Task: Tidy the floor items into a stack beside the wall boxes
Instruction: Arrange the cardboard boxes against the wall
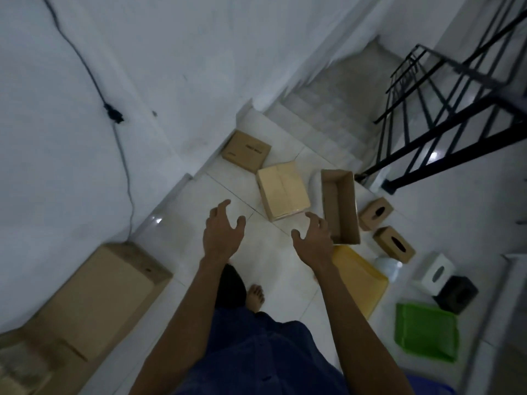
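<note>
At the near left, large wall boxes (105, 297) stand flush against the white wall, and their outer edge narrows the tiled floor (273, 252) beside a bare foot (255, 296). A strip of bare tile runs forward from that foot between the two arms. To the near right lie a green tray (426, 330), a black box (456, 293) and a white tissue box (433, 273), close together. A yellow padded envelope (359, 280) lies flat just beside the right forearm.

Both hands reach forward above the tile, holding nothing. The left hand (222, 235) has its fingers spread and lightly bent. So has the right hand (313, 240), whose fingertips overlap the near corner of an open carton (339, 206) — whether they touch it, I cannot tell.

Right of that carton sit two brown tissue boxes (393, 245) (376, 213), near each other. Left of it, a closed carton (282, 191) lies in the middle of the landing, blocking the way ahead. Farther on, a small brown box (246, 151) rests against the wall's base.

Beyond, the stairs (328, 109) drop away — a black railing (442, 109) guards the right edge.
</note>
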Action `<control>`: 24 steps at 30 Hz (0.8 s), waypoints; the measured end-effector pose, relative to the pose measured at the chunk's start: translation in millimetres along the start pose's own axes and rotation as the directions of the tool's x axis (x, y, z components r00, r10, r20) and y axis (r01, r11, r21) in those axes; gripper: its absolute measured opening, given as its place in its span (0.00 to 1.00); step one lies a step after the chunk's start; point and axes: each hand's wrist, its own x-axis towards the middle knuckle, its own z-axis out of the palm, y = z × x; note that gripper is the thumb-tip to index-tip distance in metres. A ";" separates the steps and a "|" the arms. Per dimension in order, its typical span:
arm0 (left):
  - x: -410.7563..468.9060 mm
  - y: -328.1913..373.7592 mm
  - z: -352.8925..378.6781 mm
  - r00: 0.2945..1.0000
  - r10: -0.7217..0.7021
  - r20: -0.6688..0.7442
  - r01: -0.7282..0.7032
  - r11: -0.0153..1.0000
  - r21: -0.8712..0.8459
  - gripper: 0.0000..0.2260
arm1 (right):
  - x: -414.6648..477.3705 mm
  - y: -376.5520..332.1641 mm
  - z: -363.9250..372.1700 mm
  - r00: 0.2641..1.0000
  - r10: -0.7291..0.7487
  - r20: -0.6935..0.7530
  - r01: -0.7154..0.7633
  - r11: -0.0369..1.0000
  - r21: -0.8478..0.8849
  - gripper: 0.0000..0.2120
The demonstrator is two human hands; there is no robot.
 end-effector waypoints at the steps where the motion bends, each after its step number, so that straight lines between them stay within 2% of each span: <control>1: 14.5 9.8 10.9 1.000 -0.010 0.011 0.010 1.000 0.006 0.25 | 18.7 3.3 -5.4 1.000 0.020 0.011 -0.020 1.000 0.009 0.27; 10: 194.0 33.5 141.0 0.983 -0.144 0.111 0.140 0.989 0.043 0.28 | 238.7 50.7 8.4 0.979 0.173 0.104 -0.173 0.985 -0.010 0.29; 15: 305.0 9.0 249.6 0.963 -0.266 0.053 0.251 0.947 0.200 0.30 | 381.2 107.3 77.0 0.963 0.193 0.187 -0.187 0.981 -0.052 0.28; 18: 371.9 -28.7 328.4 0.943 -0.333 0.003 0.323 0.916 0.237 0.33 | 469.1 153.1 140.5 0.956 0.157 0.246 -0.126 0.983 -0.136 0.31; 20: 412.4 -61.8 386.3 0.917 -0.397 -0.031 0.396 0.901 0.175 0.37 | 526.5 184.7 185.0 0.960 0.135 0.245 -0.098 0.983 -0.157 0.35; 24: 461.3 -117.9 489.4 0.822 -0.563 -0.083 0.560 0.827 -0.053 0.42 | 607.5 243.7 258.2 0.983 0.116 0.143 -0.094 0.983 -0.155 0.39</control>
